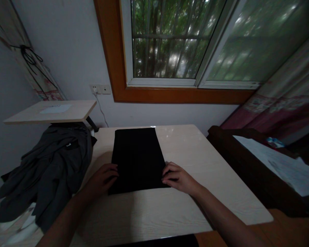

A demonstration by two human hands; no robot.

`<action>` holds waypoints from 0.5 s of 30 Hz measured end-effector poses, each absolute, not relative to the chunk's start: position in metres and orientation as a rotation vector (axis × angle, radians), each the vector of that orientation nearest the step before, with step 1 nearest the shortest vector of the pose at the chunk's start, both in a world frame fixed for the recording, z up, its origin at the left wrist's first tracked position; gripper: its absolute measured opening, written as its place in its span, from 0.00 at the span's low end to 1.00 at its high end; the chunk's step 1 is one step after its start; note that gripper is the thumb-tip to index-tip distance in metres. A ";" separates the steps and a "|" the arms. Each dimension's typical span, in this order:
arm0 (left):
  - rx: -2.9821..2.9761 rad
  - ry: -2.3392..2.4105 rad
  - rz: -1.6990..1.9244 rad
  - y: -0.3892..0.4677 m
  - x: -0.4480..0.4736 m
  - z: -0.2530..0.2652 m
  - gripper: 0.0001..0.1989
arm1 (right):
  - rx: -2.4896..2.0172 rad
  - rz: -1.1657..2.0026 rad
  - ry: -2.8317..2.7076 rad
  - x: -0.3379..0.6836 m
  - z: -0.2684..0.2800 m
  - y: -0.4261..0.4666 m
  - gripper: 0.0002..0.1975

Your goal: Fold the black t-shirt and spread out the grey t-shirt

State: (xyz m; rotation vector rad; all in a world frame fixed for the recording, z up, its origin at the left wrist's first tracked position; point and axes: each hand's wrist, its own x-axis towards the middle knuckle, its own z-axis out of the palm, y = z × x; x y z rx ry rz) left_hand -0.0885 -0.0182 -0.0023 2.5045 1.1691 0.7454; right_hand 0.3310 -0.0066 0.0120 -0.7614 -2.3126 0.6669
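Note:
A flat black rectangle that looks like folded cloth (137, 157) lies on the pale wood-grain table (195, 164). My left hand (105, 176) is at its lower left edge, fingers curled and the tips on the fabric. At the lower right edge, my right hand (176, 176) pinches the border between thumb and fingers. Both wrists rest low, close to the tabletop. What lies under the fingertips is hidden.
Dark grey clothing (59, 161) is heaped at the left, below a small raised board (51, 111) with a paper on it. A dark brown surface (247, 164) with a white sheet (278, 164) stands to the right. Behind the table are a wall socket (100, 89) and a window (170, 44).

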 end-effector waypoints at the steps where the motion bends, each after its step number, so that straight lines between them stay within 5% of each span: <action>1: 2.504 1.173 0.733 -0.020 -0.089 0.000 0.11 | -0.757 0.672 -2.315 0.334 0.012 -0.007 0.06; 9: 2.579 1.170 0.497 -0.043 -0.092 0.018 0.25 | -0.781 0.601 -2.395 0.345 0.017 -0.017 0.22; 15: 2.692 1.188 0.503 -0.047 -0.090 0.014 0.33 | -0.782 0.451 -2.404 0.342 0.018 -0.022 0.19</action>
